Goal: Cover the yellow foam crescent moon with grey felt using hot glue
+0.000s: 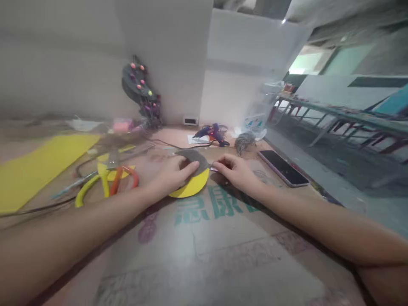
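Observation:
A round flat disc, grey (193,158) on its far part and yellow (193,185) on its near part, lies in front of me on the printed cardboard. My left hand (177,173) grips it from the left, thumb pressed on top and fingers partly hidden. At the disc's right edge, my right hand (234,169) is closed in a pinch. A thin, purplish sliver (213,169) shows between its fingertips, touching or very near the rim; its kind is too small to make out.
Left of my hands lie yellow-handled pliers (103,180), orange-handled scissors (123,176) and a yellow sheet (41,170). Behind are a glue gun (214,134) with its cord and a crescent-shaped decoration (137,85). A phone (283,168) lies near the right edge.

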Action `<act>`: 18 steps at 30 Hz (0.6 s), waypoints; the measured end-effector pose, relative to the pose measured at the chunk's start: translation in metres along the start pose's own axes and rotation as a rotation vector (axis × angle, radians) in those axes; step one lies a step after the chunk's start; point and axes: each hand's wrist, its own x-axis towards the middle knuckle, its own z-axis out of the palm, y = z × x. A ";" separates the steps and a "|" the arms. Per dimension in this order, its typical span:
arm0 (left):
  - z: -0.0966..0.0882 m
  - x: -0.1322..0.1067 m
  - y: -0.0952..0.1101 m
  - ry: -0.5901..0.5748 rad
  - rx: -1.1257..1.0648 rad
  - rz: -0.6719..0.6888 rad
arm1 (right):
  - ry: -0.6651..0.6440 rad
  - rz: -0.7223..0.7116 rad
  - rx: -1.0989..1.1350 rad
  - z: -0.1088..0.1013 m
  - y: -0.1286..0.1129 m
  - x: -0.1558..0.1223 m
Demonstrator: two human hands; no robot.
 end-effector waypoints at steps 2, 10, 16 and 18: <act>0.001 0.001 0.001 -0.024 -0.027 0.000 | 0.002 -0.008 -0.012 0.001 0.001 -0.001; 0.002 -0.001 0.001 -0.065 -0.112 -0.019 | 0.037 -0.025 -0.050 0.002 0.000 -0.001; 0.003 0.001 -0.005 -0.122 -0.154 -0.034 | 0.044 -0.013 -0.018 0.002 0.000 0.000; 0.003 0.001 -0.007 -0.129 -0.163 -0.037 | 0.052 -0.007 -0.014 0.002 0.000 -0.001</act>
